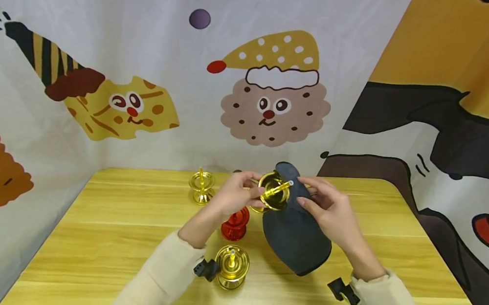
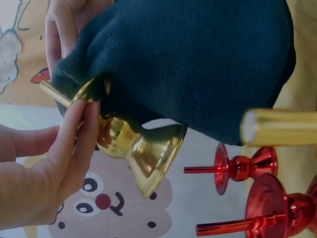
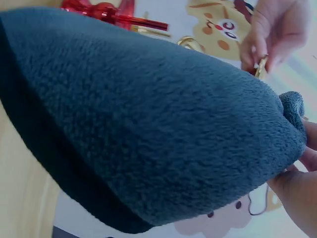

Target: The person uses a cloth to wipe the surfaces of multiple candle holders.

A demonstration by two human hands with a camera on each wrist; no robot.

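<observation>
Likely staged indoor set | cartoon-print cloth backdrop [image 1: 205, 104] | wood-grain table [image 1: 122, 229]

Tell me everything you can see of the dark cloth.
The cloth is dark blue-grey and fuzzy, like fleece or towelling, with a darker edge. The right hand pinches its bunched upper end; the rest hangs loosely over the table. Near the top it appears to touch the gold candle holder in the left hand.

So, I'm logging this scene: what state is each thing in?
Held gold holder: lifted, tilted, pinched by the left hand
Blue-grey cloth: hanging, its narrow end pinched by the right hand
Front gold holder: upright on the table
Back-left gold holder: upright
Red holders: upright
</observation>
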